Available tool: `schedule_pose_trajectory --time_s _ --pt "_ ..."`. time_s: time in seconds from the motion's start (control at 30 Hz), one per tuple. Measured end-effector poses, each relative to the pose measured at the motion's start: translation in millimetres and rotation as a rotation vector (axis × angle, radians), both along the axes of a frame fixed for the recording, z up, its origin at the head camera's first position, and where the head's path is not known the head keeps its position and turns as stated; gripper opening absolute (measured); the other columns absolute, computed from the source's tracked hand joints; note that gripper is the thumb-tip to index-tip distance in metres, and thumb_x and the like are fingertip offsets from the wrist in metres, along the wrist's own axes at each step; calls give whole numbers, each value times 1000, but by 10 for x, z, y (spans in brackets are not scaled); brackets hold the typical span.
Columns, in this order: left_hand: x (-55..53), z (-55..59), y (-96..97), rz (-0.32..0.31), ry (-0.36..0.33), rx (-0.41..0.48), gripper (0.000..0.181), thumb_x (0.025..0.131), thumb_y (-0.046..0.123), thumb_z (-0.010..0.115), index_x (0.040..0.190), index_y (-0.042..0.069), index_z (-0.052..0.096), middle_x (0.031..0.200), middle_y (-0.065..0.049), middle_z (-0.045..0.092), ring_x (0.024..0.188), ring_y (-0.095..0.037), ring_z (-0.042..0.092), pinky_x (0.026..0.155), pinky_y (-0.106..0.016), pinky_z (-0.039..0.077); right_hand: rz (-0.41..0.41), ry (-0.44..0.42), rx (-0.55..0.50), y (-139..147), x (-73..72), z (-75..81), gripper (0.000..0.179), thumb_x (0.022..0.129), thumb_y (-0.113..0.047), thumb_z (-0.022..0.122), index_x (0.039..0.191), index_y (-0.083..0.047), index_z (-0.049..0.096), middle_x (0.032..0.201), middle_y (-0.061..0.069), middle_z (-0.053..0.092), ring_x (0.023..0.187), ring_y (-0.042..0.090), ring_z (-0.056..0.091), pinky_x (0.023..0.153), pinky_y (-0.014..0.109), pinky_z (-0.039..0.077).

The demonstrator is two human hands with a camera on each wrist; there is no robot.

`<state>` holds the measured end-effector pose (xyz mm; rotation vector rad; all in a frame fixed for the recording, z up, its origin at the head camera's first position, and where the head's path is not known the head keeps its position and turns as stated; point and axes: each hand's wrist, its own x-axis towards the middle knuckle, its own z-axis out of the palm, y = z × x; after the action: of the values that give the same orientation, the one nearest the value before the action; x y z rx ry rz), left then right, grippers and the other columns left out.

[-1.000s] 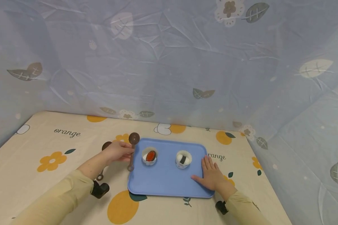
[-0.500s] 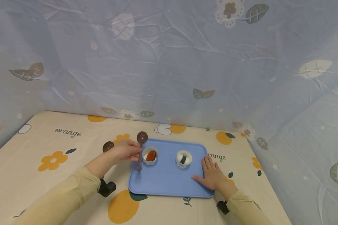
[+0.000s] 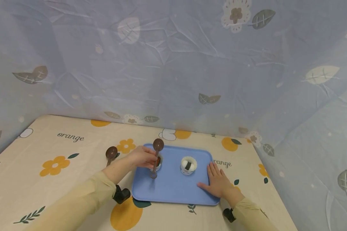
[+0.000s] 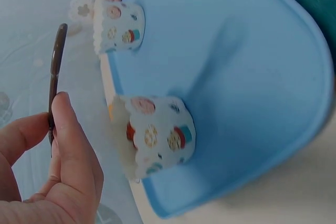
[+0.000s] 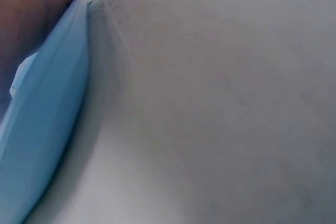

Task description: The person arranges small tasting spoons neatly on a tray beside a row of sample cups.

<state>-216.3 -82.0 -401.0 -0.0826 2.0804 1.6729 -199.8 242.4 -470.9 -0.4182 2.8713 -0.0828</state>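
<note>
My left hand [image 3: 142, 158] pinches a brown spoon [image 3: 158, 145] by its handle, bowl end pointing away from me. In the left wrist view the spoon [image 4: 58, 51] is held up over the left paper cup [image 4: 163, 135], and its shadow falls on the tray. That cup, patterned white, holds a red piece and is partly hidden by the hand in the head view. The right paper cup [image 3: 184, 171] holds a white piece with a black band [image 3: 188, 165]. With fingers spread, my right hand [image 3: 216, 183] rests on the right edge of the blue tray [image 3: 173, 191].
A second brown spoon [image 3: 111, 152] lies on the cream patterned tablecloth [image 3: 84, 154] left of the tray, partly hidden by the left forearm. Behind and to the right hangs a pale blue patterned cloth [image 3: 173, 70]. Dark wrist cameras sit at both sleeves.
My left hand has carried the spoon rightward from the tray's left edge to over the left cup. The right hand has stayed on the tray's edge.
</note>
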Motion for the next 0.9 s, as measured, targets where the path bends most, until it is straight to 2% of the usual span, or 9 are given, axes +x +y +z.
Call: schedule_pose_trajectory --time_s 0.17,0.47,0.7,0.9 --pt "3 -19 133 30 -9 1 29 85 0 57 112 -12 56 80 -7 63 67 -8 60 69 -26 58 -7 -30 8 0 4 -3 92 87 -61 45 144 6 20 154 23 14 144 38 10 117 54 14" --pt "18 -47 310 52 13 -14 33 80 -5 60 113 -12 57 82 -10 64 54 -5 57 57 -19 55 -10 -33 -4 -7 10 5 93 86 -62 46 144 6 20 154 24 14 144 39 11 117 55 14" --pt "63 -42 456 67 35 -38 31 80 -4 62 110 -11 60 95 -20 67 56 -5 59 62 -22 58 -1 10 4 23 -12 -59 92 86 -61 48 143 6 23 153 24 16 143 38 12 116 55 17" --pt "81 -69 553 85 50 -74 29 79 -4 64 108 -9 62 92 -19 68 54 -4 59 60 -22 57 -5 17 5 22 -17 -66 93 85 -62 48 143 6 24 153 23 17 143 38 12 116 56 17"
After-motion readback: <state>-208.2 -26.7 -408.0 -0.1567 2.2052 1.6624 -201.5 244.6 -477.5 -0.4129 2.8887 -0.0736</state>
